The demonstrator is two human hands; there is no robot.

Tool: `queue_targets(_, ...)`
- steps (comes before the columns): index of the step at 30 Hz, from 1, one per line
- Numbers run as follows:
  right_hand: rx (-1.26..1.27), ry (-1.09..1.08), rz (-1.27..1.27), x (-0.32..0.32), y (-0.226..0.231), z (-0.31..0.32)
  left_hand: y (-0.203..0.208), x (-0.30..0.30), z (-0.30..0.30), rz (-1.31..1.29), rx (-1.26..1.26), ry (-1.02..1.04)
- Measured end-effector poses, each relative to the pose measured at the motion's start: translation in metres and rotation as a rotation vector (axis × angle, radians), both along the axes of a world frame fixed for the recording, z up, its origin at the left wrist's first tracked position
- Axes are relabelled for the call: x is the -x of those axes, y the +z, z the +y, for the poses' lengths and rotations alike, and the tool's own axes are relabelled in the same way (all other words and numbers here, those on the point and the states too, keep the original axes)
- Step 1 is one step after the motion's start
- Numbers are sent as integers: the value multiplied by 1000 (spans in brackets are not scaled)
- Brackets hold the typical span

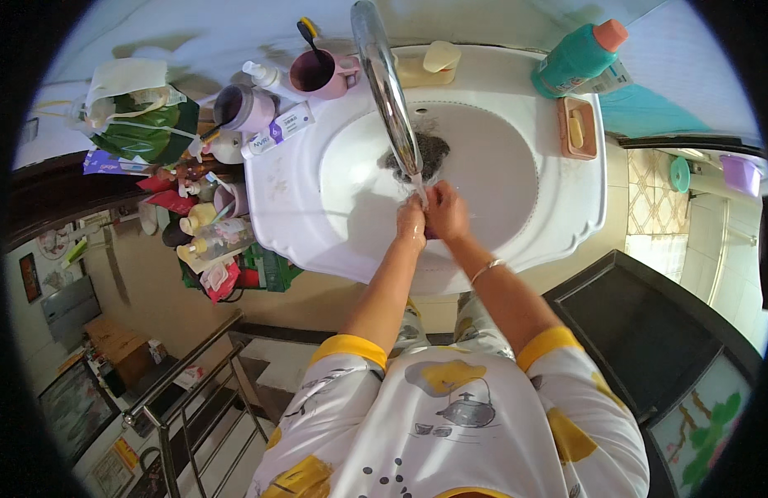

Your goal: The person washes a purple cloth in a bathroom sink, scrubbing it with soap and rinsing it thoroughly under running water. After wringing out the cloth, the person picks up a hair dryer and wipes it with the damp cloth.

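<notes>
My left hand (pixel 411 219) and my right hand (pixel 445 212) are closed and meet under the stream from the chrome faucet (pixel 386 87). They are over the near part of the white sink basin (pixel 483 158). A sliver of something dark purplish shows at the lower edge of my right hand, but my fingers hide most of it and I cannot make out what it is. Behind my hands, a dark grey speckled patch (pixel 434 154) lies at the bottom of the basin, partly covered by the faucet.
On the sink's left rim stand a pink mug (pixel 313 75) with a toothbrush, a toothpaste box (pixel 278 130) and a pump bottle (pixel 268 77). A soap dish (pixel 577 129) and a teal bottle (pixel 576 62) are at the right. Nearby are a metal railing (pixel 193 365) and a dark panel (pixel 649 324).
</notes>
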State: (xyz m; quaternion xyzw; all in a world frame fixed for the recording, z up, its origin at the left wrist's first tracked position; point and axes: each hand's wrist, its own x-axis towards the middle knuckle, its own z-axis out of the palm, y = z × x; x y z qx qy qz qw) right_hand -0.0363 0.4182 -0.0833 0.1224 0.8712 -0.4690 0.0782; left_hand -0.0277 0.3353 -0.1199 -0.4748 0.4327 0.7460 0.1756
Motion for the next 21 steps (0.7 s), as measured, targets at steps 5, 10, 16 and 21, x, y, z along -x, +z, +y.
queue_targets(5,-143,193,29,43,10,71,33,-2,-40,416,603,-381)
queue_targets(10,-392,748,143,26,17,105,50,-17,-94,739,1275,-968)
queue_targets(16,-296,585,103,45,-26,89,41,-15,-76,563,1306,-1125)
queue_targets(21,-659,872,-51,41,-42,78,29,2,-67,377,1229,-1548)
